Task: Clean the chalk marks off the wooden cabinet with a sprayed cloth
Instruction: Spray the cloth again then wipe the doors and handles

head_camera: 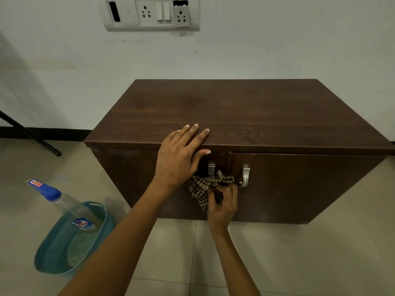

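While the left hand point(179, 155) is lying flat on the front edge of the dark brown wooden cabinet point(235, 112), its fingers point(193, 133) spread over the top and the thumb hooked under the lip, the right hand point(223, 205) is working a crumpled brown-and-cream checked cloth point(206, 185) against the door front. Its fingers are curling shut around the cloth, just beside the two silver metal door handles point(245, 175). Wiping seems to be under way on the doors. Faint whitish chalk specks point(251, 134) are showing on the top, right of the left hand and well apart from the cloth, so the next move probably calls for lifting the cloth up there. A clear spray bottle with a blue cap point(62, 201) is leaning in a teal plastic basket point(102, 212) on the tiled floor.
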